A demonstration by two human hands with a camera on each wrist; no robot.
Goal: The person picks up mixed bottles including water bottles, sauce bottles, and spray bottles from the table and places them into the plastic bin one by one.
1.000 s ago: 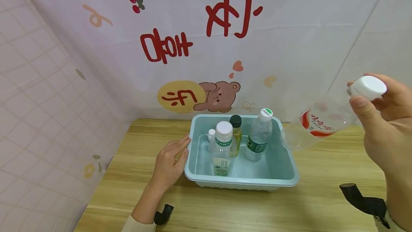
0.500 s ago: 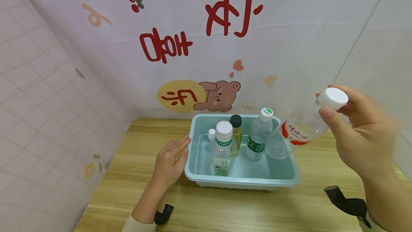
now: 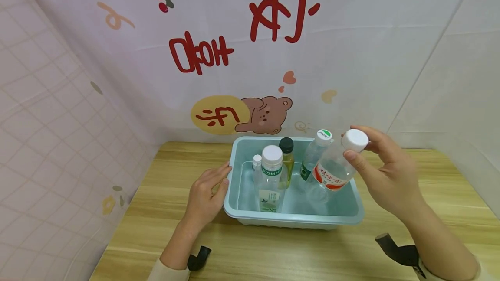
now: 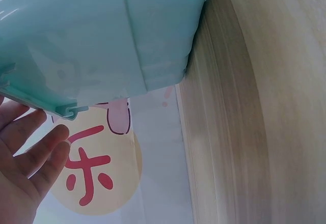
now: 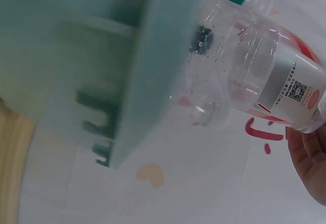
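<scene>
My right hand pinches a clear plastic bottle by its neck, just under the white cap. The bottle has a red and white label and tilts, its base down inside the light-blue plastic basin. In the right wrist view the bottle shows beyond the basin's rim. My left hand rests at the basin's left rim with fairly straight fingers; the left wrist view shows those fingers at the rim's edge. Inside the basin stand a white-capped bottle, a black-capped bottle and a green-labelled bottle.
A small white-capped bottle stands at the basin's left, partly hidden. The basin sits on a wood-grain table against a printed cloth backdrop. A black wrist mount is on the right forearm.
My right hand has moved left and down, bringing the red-labelled bottle from right of the basin to inside it. The left hand stays at the rim.
</scene>
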